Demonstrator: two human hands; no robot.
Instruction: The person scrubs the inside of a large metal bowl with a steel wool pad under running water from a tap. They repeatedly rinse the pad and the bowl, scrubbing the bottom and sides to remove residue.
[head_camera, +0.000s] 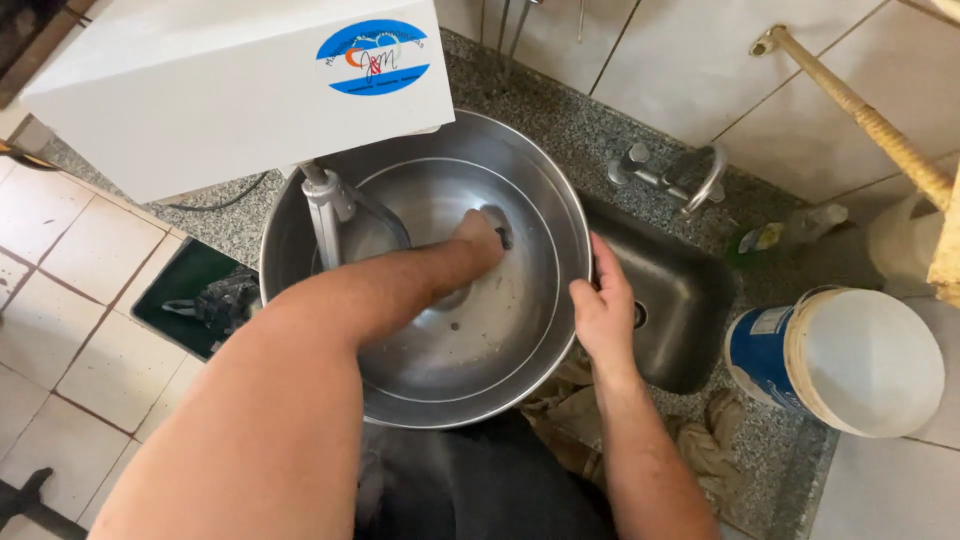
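A large shiny steel mixer bowl (520, 170) fills the middle of the view under a white machine head (200, 80). My left hand (478, 238) reaches deep into the bowl and presses on its far inner wall, beside a dark mark; whether it holds a cloth cannot be told. My right hand (603, 312) grips the bowl's right rim. A metal mixing hook and shaft (328, 212) hang inside the bowl at the left.
A small steel sink (680, 300) with a tap (680, 178) sits right of the bowl in a speckled granite counter (560, 110). A white and blue bucket (850, 360) lies at the right. A wooden handle (860, 110) leans above. Tiled floor at left.
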